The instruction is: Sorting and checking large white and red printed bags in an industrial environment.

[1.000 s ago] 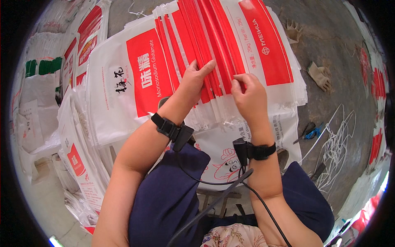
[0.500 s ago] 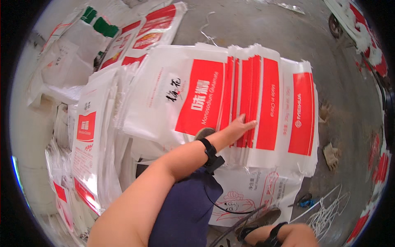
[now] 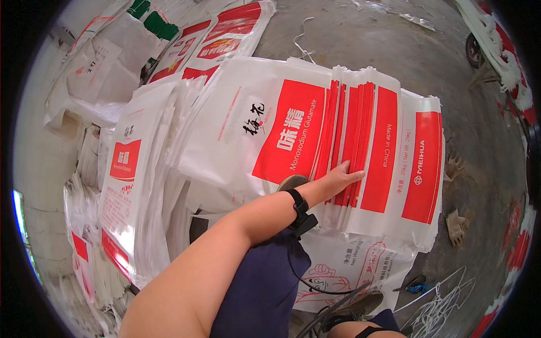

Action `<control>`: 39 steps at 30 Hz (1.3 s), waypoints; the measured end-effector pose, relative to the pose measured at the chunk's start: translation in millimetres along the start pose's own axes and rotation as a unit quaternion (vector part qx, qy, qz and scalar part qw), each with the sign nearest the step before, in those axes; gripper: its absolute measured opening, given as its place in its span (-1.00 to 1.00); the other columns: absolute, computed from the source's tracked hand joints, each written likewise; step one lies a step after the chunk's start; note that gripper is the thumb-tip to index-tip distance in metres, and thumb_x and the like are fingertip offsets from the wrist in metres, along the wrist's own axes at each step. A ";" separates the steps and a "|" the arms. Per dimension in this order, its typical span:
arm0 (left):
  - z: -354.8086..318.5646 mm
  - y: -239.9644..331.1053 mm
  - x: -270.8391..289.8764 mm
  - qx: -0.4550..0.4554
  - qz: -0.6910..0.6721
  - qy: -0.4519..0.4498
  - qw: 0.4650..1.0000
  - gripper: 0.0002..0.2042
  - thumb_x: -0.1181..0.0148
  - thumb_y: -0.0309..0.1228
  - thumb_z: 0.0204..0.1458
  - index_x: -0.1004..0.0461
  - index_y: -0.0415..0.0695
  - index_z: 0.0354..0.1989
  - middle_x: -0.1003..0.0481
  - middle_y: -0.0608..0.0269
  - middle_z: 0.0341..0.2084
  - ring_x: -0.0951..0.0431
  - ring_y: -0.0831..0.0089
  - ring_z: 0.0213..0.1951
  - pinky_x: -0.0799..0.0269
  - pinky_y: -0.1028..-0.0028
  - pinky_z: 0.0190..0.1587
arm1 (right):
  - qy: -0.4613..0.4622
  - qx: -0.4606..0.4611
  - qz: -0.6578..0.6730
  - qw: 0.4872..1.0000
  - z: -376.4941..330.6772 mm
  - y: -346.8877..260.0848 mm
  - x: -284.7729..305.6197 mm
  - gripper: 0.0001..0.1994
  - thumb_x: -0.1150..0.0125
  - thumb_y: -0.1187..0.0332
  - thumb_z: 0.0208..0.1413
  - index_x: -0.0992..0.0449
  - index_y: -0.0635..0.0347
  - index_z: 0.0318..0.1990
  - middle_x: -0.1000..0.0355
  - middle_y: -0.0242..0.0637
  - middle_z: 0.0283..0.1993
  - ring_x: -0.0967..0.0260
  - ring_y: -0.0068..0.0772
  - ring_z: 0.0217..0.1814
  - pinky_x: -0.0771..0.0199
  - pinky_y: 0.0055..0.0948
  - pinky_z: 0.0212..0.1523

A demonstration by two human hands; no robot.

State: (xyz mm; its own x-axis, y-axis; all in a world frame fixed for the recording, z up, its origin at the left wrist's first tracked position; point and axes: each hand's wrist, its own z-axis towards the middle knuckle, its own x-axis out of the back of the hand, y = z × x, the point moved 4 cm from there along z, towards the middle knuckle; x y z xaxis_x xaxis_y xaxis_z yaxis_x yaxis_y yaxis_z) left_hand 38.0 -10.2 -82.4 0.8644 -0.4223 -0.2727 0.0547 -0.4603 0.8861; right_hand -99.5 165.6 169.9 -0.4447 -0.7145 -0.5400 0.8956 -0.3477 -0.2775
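A stack of white woven plastic sacks (image 3: 225,152) with red printed panels lies in front of me. Toward its right part, several sacks are folded over and overlap in a row of red edges. My left hand (image 3: 340,179) rests on these folded sacks (image 3: 360,129), thumb and forefinger apart; its other fingertips are hard to see. A black strap with a small box circles that wrist. At the lower edge only a bit of my right hand (image 3: 352,330) shows beside a black strap, with its fingers hidden. Under the stack lies a white sack (image 3: 360,270) with a red line drawing.
More sack piles stand to the left (image 3: 127,197) and at the far left (image 3: 220,45). On the grey floor to the right lie work gloves (image 3: 457,227), scissors with blue handles (image 3: 417,286) and tangled white cord (image 3: 445,310). A wheel (image 3: 473,49) stands at the far right.
The sacks and my left arm sit further right in the picture, with my left hand still on the folded sacks. My right forearm has dropped lower, mostly out of view.
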 end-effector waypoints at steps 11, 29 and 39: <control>-4.5 11.0 -2.8 0.022 -0.003 0.004 1.000 -0.31 -0.31 -0.10 0.21 -0.22 -0.33 0.33 -0.45 0.00 0.18 -0.50 0.31 0.18 -0.47 0.36 0.21 | 0.090 -0.098 -0.053 0.990 11.5 23.4 36.0 -0.64 -0.04 0.27 0.39 -0.43 0.38 0.16 -0.52 -0.01 -0.07 -0.48 -0.17 -0.05 -0.55 -0.22 -0.01; -16.6 11.0 14.3 0.035 0.020 0.033 0.999 -0.23 -0.30 -0.09 0.21 -0.13 -0.41 0.38 -0.46 -0.06 0.16 -0.58 0.36 0.05 -0.59 0.40 0.00 | 0.347 -0.245 -0.194 0.884 -25.7 36.5 100.6 -0.53 0.00 0.25 0.42 -0.31 0.38 0.34 -0.48 0.03 0.14 -0.43 -0.17 0.24 -0.45 -0.16 0.23; -13.2 23.0 -16.8 0.042 -0.066 0.015 0.997 -0.48 -0.28 -0.26 0.25 -0.26 -0.24 0.26 -0.50 0.07 0.08 -0.61 0.37 0.02 -0.65 0.34 0.03 | 0.317 -0.365 -0.612 0.626 -103.0 56.6 158.8 -0.62 -0.20 0.26 0.30 -0.53 0.32 0.17 -0.48 -0.06 0.20 -0.38 -0.16 0.30 -0.32 -0.24 0.34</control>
State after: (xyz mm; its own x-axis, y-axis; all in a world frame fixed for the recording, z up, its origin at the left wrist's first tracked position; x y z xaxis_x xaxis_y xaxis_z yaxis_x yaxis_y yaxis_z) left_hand 31.4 -3.3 -52.5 0.8668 -0.3312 -0.3729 0.1285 -0.5740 0.8087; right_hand -120.5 94.9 -13.4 -0.9152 0.2798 0.2901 -0.2612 0.1365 -0.9556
